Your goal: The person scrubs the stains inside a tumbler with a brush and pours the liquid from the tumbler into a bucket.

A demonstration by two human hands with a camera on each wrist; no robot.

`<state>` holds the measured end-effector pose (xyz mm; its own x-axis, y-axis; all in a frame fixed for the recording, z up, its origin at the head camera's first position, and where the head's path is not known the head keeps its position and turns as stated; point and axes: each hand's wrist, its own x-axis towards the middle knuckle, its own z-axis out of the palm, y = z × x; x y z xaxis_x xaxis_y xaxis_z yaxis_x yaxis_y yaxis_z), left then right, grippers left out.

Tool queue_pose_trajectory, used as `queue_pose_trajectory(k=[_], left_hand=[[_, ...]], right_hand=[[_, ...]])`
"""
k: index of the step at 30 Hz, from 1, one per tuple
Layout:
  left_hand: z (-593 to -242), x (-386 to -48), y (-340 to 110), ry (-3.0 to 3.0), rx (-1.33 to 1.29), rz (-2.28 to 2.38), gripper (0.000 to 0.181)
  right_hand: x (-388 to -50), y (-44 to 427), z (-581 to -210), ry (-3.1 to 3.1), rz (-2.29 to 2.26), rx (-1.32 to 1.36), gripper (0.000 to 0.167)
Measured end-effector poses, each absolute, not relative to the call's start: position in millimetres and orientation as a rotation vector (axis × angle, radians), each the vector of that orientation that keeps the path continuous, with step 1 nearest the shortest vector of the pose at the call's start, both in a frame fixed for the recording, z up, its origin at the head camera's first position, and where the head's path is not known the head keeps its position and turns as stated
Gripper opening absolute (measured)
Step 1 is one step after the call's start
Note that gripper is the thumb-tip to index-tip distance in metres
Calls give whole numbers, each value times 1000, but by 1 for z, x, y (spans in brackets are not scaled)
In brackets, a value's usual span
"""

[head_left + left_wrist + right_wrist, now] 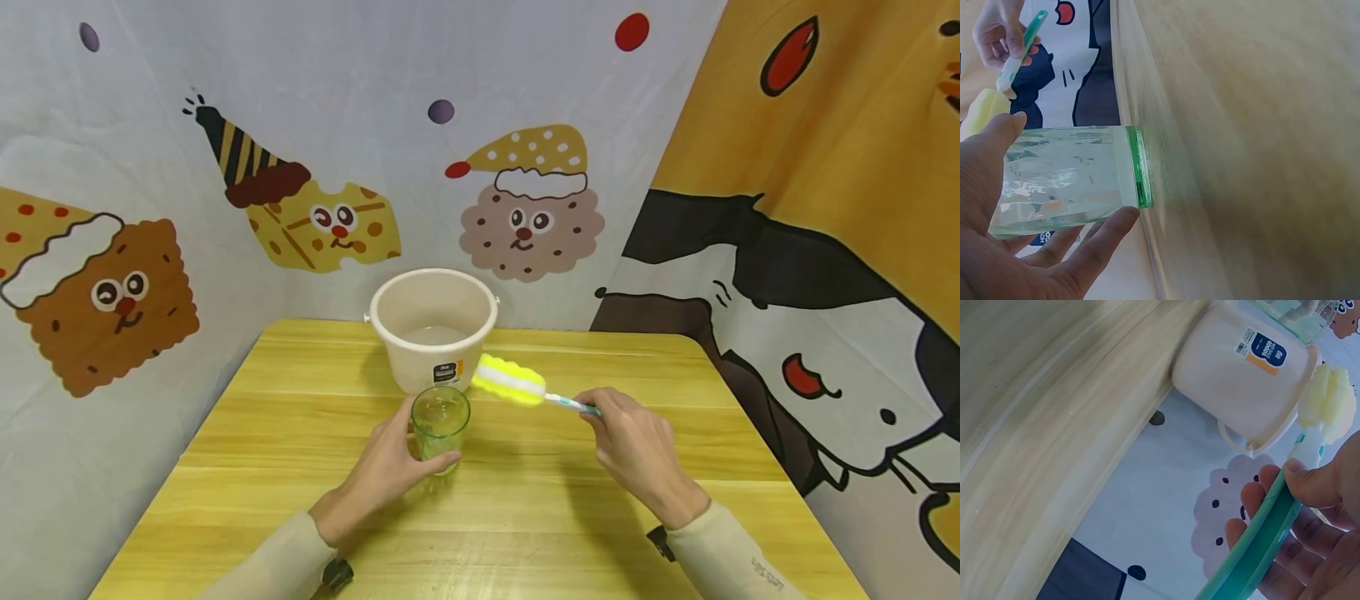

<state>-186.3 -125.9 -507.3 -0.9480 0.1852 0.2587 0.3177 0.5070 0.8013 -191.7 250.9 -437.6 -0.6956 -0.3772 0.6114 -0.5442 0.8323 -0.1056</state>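
My left hand [390, 458] grips a clear green-tinted glass [441, 437] from the side, thumb and fingers on either side of it. The glass is upright, its base close to the table; whether it touches is hard to tell. In the left wrist view the thick green base of the glass [1138, 167] shows beyond my fingertips. My right hand [637, 450] pinches the handle of a sponge bottle brush [510, 381], held above the table. Its yellow and white sponge head points left, toward the glass. The teal handle [1260, 540] runs across my fingers in the right wrist view.
A cream plastic bucket [431, 333] with a black and orange label stands behind the glass at the table's back edge. The wooden table [510, 533] lies beneath both hands. A cloth with cartoon figures [322, 108] hangs behind and beside the table.
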Motion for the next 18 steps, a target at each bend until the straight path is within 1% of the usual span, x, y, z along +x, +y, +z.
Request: queue_pose_trajectory(k=[11, 18], left_hand=[[-505, -184, -125, -2571, -464, -1387, 113], [-504, -183, -125, -2564, -473, -1348, 113]], right_hand=[[-192, 246, -436, -2370, 357, 759, 25], [-194, 242, -432, -2346, 330, 802, 26]])
